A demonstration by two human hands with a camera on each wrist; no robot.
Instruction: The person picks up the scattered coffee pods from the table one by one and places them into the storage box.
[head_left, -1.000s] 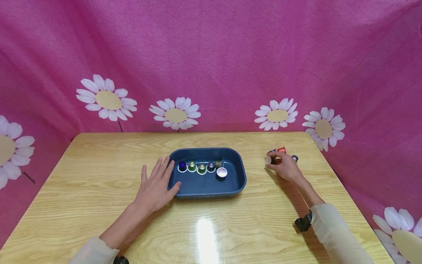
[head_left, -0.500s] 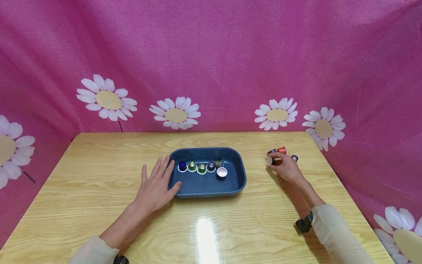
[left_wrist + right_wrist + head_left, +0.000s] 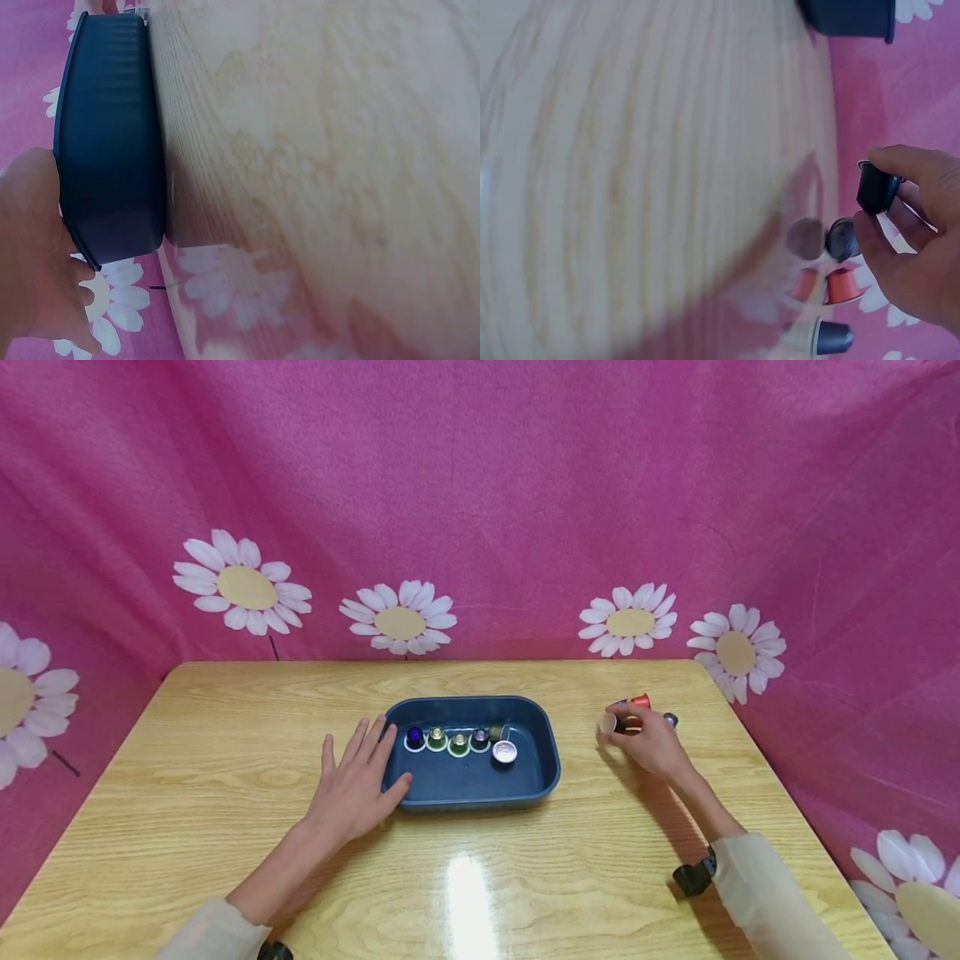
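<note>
My right hand (image 3: 651, 742) pinches a black coffee capsule (image 3: 877, 187) between thumb and fingers, right of the tray. In the head view its pale lid faces left, toward the tray. The right wrist view shows it above the table, near other capsules. My left hand (image 3: 354, 789) rests on the left end of the dark blue tray (image 3: 472, 803), fingers spread and thumb over the rim. Along the tray's back part stand a dark blue capsule (image 3: 415, 738), two green capsules (image 3: 459, 744) and a purple capsule (image 3: 480, 740). Beside them lie an olive capsule (image 3: 497, 732) and one with its pale lid (image 3: 505, 752) upward.
Beyond my right hand lie a red capsule (image 3: 844, 286), a dark grey capsule (image 3: 843, 240) and a blue-grey capsule (image 3: 834, 337), partly hidden in the head view. A pink curtain (image 3: 480, 510) with daisies encloses the wooden table (image 3: 585, 877) behind and at both sides.
In the last half second my right hand has shifted the black capsule very slightly left. My left hand, the tray and the capsules in it have stayed put.
</note>
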